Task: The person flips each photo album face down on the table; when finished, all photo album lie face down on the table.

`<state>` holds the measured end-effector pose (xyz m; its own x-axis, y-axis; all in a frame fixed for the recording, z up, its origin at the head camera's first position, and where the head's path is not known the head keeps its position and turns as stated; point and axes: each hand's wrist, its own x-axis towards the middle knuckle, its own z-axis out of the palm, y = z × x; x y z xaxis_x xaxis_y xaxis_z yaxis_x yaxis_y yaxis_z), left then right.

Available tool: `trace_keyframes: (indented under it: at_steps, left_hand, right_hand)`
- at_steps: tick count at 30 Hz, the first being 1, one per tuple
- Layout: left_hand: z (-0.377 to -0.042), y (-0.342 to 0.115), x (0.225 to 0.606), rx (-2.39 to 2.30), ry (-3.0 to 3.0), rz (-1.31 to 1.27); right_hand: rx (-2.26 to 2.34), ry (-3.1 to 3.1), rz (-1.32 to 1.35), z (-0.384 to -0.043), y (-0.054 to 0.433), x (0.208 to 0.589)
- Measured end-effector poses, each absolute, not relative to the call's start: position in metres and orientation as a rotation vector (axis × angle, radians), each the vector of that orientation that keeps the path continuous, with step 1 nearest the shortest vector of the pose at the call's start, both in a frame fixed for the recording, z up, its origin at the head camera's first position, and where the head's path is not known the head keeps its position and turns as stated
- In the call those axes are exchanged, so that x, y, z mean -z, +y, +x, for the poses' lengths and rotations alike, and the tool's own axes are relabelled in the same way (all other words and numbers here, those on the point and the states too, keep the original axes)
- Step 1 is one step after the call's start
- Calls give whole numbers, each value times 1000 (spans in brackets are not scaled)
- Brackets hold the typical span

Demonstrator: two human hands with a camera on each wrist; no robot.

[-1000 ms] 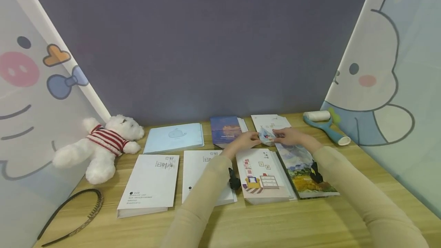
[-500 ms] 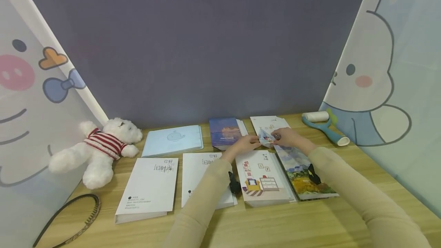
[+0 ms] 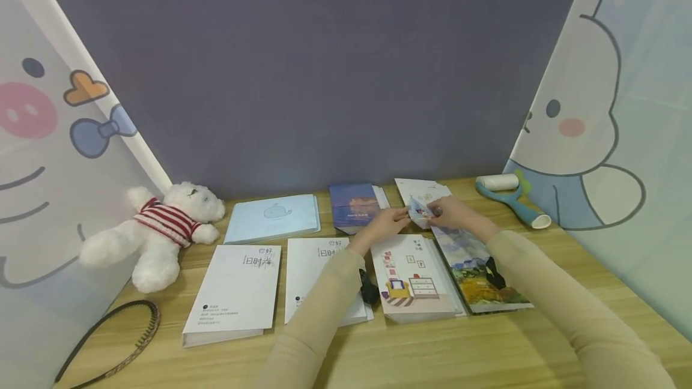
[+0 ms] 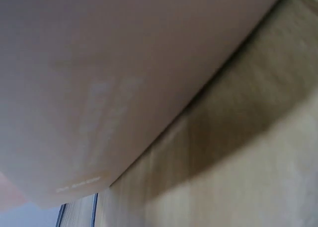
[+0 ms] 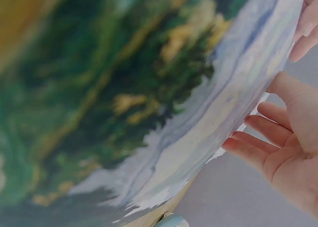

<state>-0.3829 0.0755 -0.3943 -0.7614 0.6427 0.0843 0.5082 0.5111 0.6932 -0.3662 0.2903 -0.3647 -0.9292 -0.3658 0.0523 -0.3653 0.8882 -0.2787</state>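
Note:
A small, pale-blue pointed ornament (image 3: 420, 211) with a bit of red in it is at the white album (image 3: 418, 188) in the back right. My left hand (image 3: 382, 225) pinches its left side, fingertips at the edge. My right hand (image 3: 458, 214) pinches it from the right; in the right wrist view that hand (image 5: 293, 137) is partly behind the landscape-painting album (image 5: 114, 88). Under my right wrist lies the landscape-painting album, and nearer my left forearm the room-drawing album (image 3: 411, 275). The left wrist view shows only an album's pale side (image 4: 99, 88) and wood.
Two white albums (image 3: 232, 293) (image 3: 310, 263), a blue whale album (image 3: 273, 219) and a sunset-sea album (image 3: 354, 204) lie on the wooden table (image 3: 421, 353). A plush bear (image 3: 162, 227) and headband (image 3: 146, 335) are left; a lint roller (image 3: 513, 200) is right.
Both hands stay at the same spot, and the small ornament tilts slightly between the fingers. The head view shifts a little; the albums stay where they were.

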Motion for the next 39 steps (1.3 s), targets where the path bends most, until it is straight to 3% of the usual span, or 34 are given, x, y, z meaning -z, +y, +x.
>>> trace_keyframes:
  at_steps: [8, 24, 39]
  left_hand:
    - [-390, 77, 389, -1345, 2515, 936]
    - [-392, 73, 381, -1392, 2394, 968]
    - [-391, 72, 374, -1560, 2176, 795]
  right_hand:
    - [658, 3104, -615, -363, 296, 358]
    - [894, 3144, -547, -365, 292, 351]
    - [1028, 3082, -528, -357, 276, 345]
